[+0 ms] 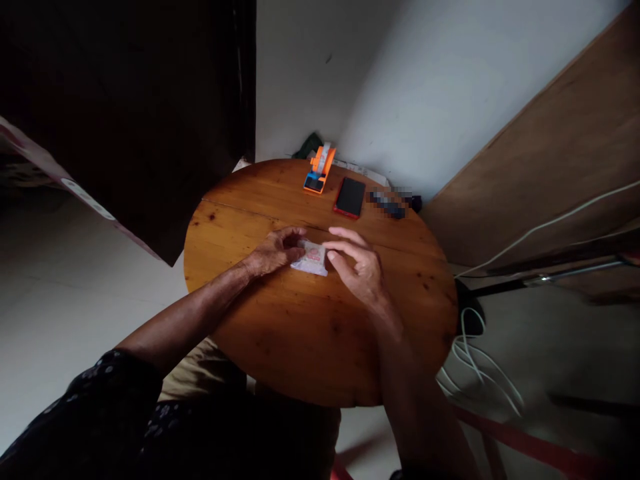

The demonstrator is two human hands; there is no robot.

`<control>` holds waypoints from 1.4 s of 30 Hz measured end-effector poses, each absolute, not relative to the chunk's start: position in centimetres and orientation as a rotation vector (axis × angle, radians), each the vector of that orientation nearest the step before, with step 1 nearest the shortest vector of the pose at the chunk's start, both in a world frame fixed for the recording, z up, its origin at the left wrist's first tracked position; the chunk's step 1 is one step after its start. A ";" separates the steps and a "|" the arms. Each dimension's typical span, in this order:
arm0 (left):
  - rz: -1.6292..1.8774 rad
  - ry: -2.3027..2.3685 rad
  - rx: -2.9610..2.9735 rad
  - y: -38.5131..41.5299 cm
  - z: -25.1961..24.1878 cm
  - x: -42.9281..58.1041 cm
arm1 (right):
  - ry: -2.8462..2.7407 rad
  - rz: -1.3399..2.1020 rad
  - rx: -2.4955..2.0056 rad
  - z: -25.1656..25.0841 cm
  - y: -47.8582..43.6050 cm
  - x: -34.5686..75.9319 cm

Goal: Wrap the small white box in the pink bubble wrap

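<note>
A small whitish plastic packet [311, 258] with red print lies low over the middle of the round wooden table. At its left side, my left hand [277, 251] has the thumb on the packet's edge and the fingers curled behind. My right hand [361, 267] is at the opposite edge, palm turned inward. Its index fingertip and thumb tip meet the packet's right side, with a gap between them, while another finger stretches out above. Whether the packet rests on the wood or is lifted slightly, I cannot tell.
Toward the back of the round table [320, 333] stands an orange and blue tape dispenser [319, 170]. Beside it lie a red-edged phone [349, 198] and a blurred dark item [387, 203]. A white wall is behind; white cable [493, 363] loops on the floor at right.
</note>
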State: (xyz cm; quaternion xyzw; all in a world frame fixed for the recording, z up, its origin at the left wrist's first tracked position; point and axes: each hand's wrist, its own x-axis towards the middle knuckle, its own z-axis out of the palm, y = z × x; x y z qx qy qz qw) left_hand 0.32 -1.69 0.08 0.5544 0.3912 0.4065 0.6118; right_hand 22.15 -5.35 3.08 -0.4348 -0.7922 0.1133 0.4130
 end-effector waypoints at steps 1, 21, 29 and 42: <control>0.960 0.909 1.267 -1.6 0.1 0.3 | -1.960 0.293 -1.087 3.2 -5.3 22.3; 0.899 0.846 1.434 -2.0 0.2 0.0 | -1.908 0.233 -1.109 1.8 -5.4 20.5; 0.859 0.738 1.293 -2.9 0.4 0.9 | -1.739 0.352 -1.062 3.0 -6.0 20.6; 0.806 0.571 1.253 -3.3 0.3 1.3 | -1.339 0.848 -1.180 2.0 -4.0 23.2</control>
